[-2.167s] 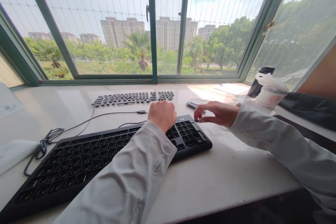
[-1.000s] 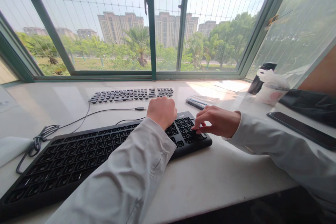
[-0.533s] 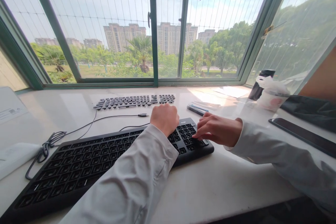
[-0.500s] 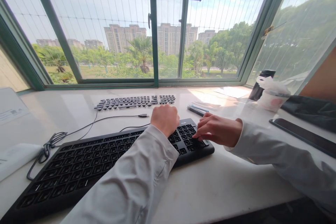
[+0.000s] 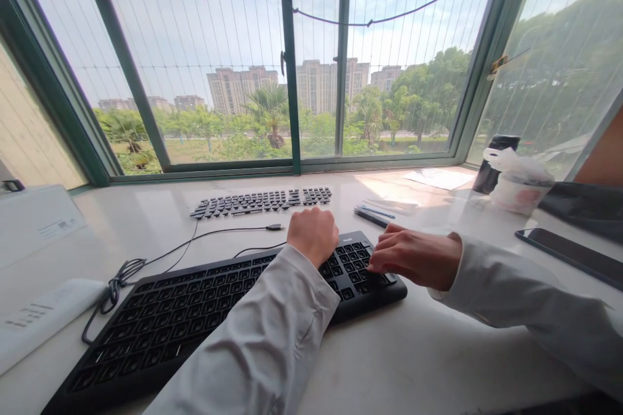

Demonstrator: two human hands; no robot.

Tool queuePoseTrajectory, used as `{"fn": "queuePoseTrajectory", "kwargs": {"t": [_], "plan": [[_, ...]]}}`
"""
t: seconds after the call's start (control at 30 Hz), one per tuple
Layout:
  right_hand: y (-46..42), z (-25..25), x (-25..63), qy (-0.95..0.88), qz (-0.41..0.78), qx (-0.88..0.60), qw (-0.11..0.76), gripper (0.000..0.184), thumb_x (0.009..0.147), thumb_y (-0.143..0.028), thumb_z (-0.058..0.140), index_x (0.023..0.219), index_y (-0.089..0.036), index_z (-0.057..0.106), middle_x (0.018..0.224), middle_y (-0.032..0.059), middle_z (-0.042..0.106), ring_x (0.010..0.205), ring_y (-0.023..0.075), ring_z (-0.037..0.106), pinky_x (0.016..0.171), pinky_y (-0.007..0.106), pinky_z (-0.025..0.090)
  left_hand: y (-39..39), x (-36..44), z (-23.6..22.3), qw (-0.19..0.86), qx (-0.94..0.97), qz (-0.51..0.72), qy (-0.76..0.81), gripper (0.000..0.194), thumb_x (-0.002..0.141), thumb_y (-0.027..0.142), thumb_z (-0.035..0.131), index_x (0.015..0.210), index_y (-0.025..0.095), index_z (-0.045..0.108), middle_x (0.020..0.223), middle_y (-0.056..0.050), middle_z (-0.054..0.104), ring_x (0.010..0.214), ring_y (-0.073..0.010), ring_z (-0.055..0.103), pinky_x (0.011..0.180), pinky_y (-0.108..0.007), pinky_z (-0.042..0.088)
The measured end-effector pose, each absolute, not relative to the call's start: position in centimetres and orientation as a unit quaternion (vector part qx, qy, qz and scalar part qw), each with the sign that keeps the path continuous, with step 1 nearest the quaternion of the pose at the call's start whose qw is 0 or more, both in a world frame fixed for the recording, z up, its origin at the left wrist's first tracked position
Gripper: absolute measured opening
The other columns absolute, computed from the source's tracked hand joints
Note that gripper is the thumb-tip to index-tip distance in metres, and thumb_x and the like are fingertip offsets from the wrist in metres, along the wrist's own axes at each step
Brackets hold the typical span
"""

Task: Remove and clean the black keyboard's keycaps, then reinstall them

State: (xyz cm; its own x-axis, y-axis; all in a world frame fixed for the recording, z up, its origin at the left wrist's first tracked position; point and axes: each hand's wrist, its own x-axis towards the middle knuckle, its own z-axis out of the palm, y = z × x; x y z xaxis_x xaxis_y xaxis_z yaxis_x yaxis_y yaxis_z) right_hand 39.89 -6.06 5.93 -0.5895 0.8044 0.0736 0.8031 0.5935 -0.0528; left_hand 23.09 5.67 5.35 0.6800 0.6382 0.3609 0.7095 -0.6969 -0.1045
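"Where's the keyboard [image 5: 195,298]?"
"On table [image 5: 389,356], keycaps [image 5: 260,202] in rows behind. L hand [image 5: 314,233] curled over it, R hand [image 5: 418,257] bent at no. pad; can't tell if either's gripping."

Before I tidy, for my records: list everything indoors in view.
keyboard: 1, black, centre
keycaps: many, black, back
cable: 1, black, left
pens: count unclear, black, blue, right
box: 1, white, left
slotted block: 1, white, left
phone: 1, black, right
cup: 1, white, right
cylinder: 1, black, right
fabric: 1, black, right
paper: 1, white, back
counter: 1, white, foreground
window frame: 1, green, back
left hand: 1, grey-sleeved, over keyboard
right hand: 1, grey-sleeved, at keyboard
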Motion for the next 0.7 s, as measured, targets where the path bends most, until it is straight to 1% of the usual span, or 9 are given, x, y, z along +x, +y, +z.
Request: {"fn": "queuePoseTrajectory", "kwargs": {"t": [0.1, 0.23, 0.37, 0.53, 0.7], "plan": [[-6.1, 5.9, 40.0, -0.892, 0.005, -0.450, 0.046, 0.028, 0.096, -0.022, 0.041, 0.086, -0.017, 0.067, 0.077, 0.0066, 0.069, 0.075, 0.0153, 0.062, 0.077, 0.033, 0.036, 5.6, 23.1, 5.5, 0.113, -0.909, -0.143, -0.375, 0.036, 0.088, 0.031, 0.040, 0.090, 0.015, 0.072, 0.087, -0.014, 0.070, 0.086, -0.0230, 0.066, 0.075, -0.033, 0.050], [-5.9, 5.8, 40.4, -0.892, 0.015, -0.448, 0.052, 0.022, 0.094, -0.022, 0.046, 0.091, -0.017, 0.067, 0.080, 0.0072, 0.070, 0.077, 0.0157, 0.063, 0.079, 0.033, 0.036, 5.5, 23.0, 5.6, 0.108, -0.910, -0.138, -0.376, 0.036, 0.089, 0.032, 0.041, 0.092, 0.015, 0.072, 0.089, -0.014, 0.069, 0.088, -0.0228, 0.066, 0.078, -0.034, 0.049], [-5.5, 5.5, 41.1, -0.887, 0.027, -0.457, 0.060, 0.021, 0.092, -0.029, 0.052, 0.099, -0.017, 0.068, 0.083, 0.0081, 0.071, 0.078, 0.0163, 0.064, 0.079, 0.032, 0.037, 5.5, 23.1, 5.5, 0.103, -0.909, -0.133, -0.382, 0.036, 0.089, 0.033, 0.041, 0.094, 0.015, 0.072, 0.091, -0.014, 0.069, 0.090, -0.0227, 0.065, 0.080, -0.034, 0.049], [-4.8, 5.0, 41.7, -0.879, 0.020, -0.471, 0.072, 0.019, 0.088, -0.032, 0.059, 0.094, -0.018, 0.072, 0.076, 0.0059, 0.071, 0.073, 0.0153, 0.063, 0.079, 0.032, 0.039, 5.5, 23.1, 5.4, 0.105, -0.906, -0.140, -0.384, 0.036, 0.089, 0.032, 0.040, 0.094, 0.016, 0.072, 0.090, -0.014, 0.069, 0.089, -0.0236, 0.065, 0.080, -0.035, 0.049], [-4.5, 4.9, 42.1, -0.874, 0.024, -0.478, 0.082, 0.022, 0.087, -0.033, 0.059, 0.096, -0.018, 0.073, 0.081, 0.0083, 0.072, 0.077, 0.0157, 0.064, 0.077, 0.030, 0.041, 5.4, 23.1, 5.5, 0.099, -0.905, -0.137, -0.391, 0.037, 0.089, 0.034, 0.041, 0.096, 0.016, 0.072, 0.091, -0.015, 0.069, 0.093, -0.0242, 0.064, 0.083, -0.035, 0.048]]}}
